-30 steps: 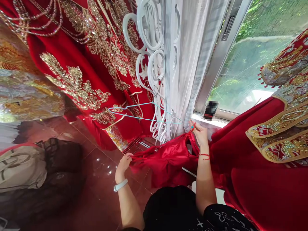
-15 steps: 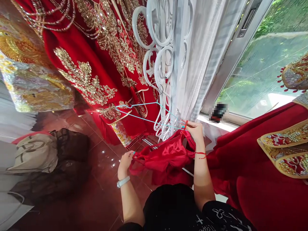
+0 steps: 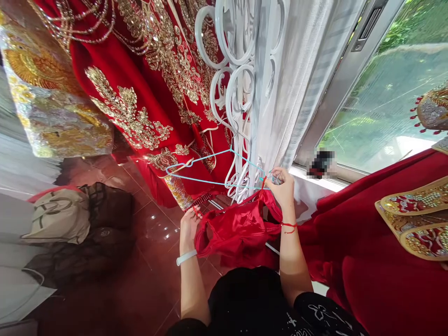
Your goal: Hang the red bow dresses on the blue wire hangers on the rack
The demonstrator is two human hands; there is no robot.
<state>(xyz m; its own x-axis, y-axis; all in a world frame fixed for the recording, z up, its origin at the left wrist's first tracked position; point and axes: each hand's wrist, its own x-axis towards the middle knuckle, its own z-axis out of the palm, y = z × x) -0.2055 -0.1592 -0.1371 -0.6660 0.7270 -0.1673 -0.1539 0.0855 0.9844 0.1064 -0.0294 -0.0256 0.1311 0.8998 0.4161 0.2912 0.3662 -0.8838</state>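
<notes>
A red satin garment with straps is stretched between my two hands, and its lower part hangs down in front of me. My left hand is closed on the strap at the garment's left side; its fingertips are partly hidden. Higher up, my right hand pinches the other strap at the right end of a light-blue hanger. The hanger's hook is against the white scrollwork, and its left end carries no part of the satin garment.
A white scrollwork stand rises ahead, beside red gowns with gold embroidery. Bags lie on the tiled floor at left. A window and a red beaded costume are at right.
My left hand has turned and shifted up and slightly right with its strap. My right hand has moved slightly, still at the hanger's right end. The garment's front is spread wider.
</notes>
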